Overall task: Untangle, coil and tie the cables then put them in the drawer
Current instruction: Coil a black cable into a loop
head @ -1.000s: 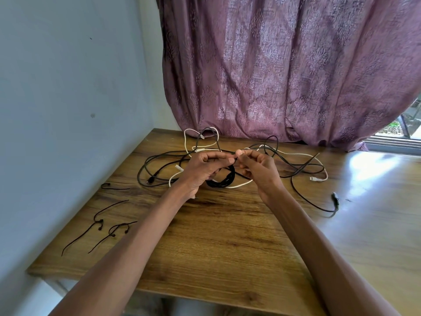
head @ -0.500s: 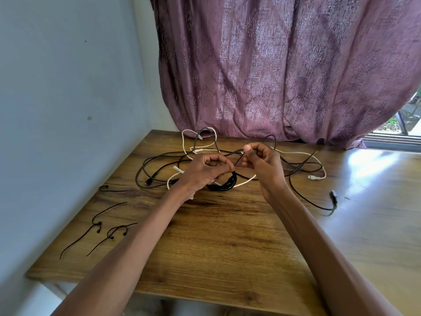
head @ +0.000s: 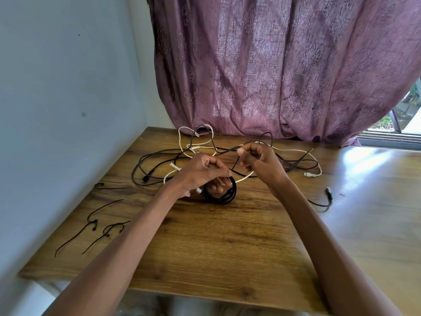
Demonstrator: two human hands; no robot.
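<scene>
1. Wooden bench [head: 205,252] in a corner: pale wall [head: 68,87] on the left, mauve patterned curtain [head: 273,65] hanging behind, a strip of window [head: 407,124] at far right.
2. Left hand [head: 200,172] curled round a black coil [head: 224,195], fingers through its middle; coil held just above or touching the bench, cannot tell which.
3. Right hand [head: 257,160] raised beside the left, fingers curled, thumb and fingertips pinching a black strand [head: 227,151] that runs off to the left into the tangle.
4. Second black strand dropping from the right hand toward the left hand's fingers.
5. Tangle of black and white cables [head: 196,147] spread over the far half of the bench, behind both hands, loops crossing each other near the curtain.
6. White cable [head: 296,152] arcing right from behind the right hand, ending in a white plug [head: 308,174] on the bench.
7. Black plug [head: 329,192] lying well right of the hands, its lead curving back toward the tangle.
8. Another black plug [head: 145,179] at the left edge of the tangle.
9. Several thin black ties [head: 95,222] scattered near the left edge of the bench, apart from the cables.
10. Sunlight glare [head: 369,158] on the bench top at right.
</scene>
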